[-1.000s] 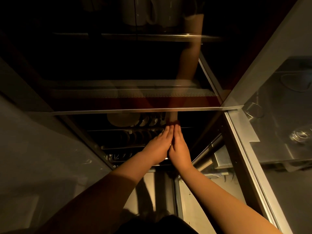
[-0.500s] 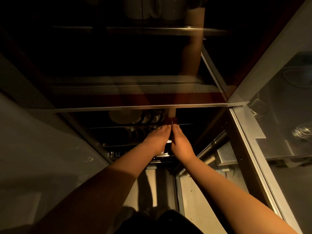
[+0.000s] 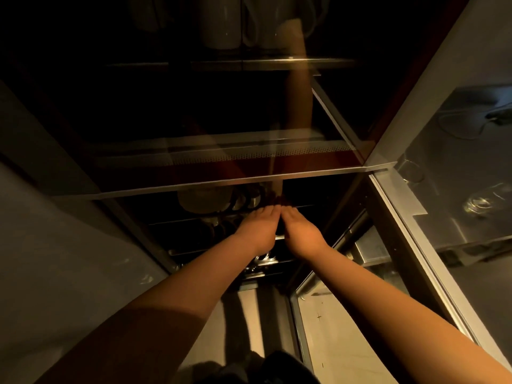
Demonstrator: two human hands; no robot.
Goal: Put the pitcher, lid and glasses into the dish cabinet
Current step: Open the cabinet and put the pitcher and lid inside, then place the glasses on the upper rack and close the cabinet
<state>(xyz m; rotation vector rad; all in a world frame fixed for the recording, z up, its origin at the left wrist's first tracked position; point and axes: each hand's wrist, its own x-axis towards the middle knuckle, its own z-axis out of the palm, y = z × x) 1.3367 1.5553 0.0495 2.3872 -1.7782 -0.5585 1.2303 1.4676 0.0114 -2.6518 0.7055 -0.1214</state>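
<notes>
Both hands, left hand and right hand, reached mid-frame into the dish cabinet, fingers' grasp impossible to tell. A glass waited on the desk, right edge; work remained.

Dish cabinet rack holds upright plates; steel counter bears a glass.

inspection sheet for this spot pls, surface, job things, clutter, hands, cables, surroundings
surface: steel counter at right, seen through the open glass door.
job's things: glass lying on the counter; pitcher and lid not made out.
clutter: pale dish and racked dishware in the lower cabinet.
grippers: left hand and right hand side by side at the lower rack, fingers hidden.
cables: thin cord on the counter.
surroundings: dim; mugs on upper shelf.
</notes>
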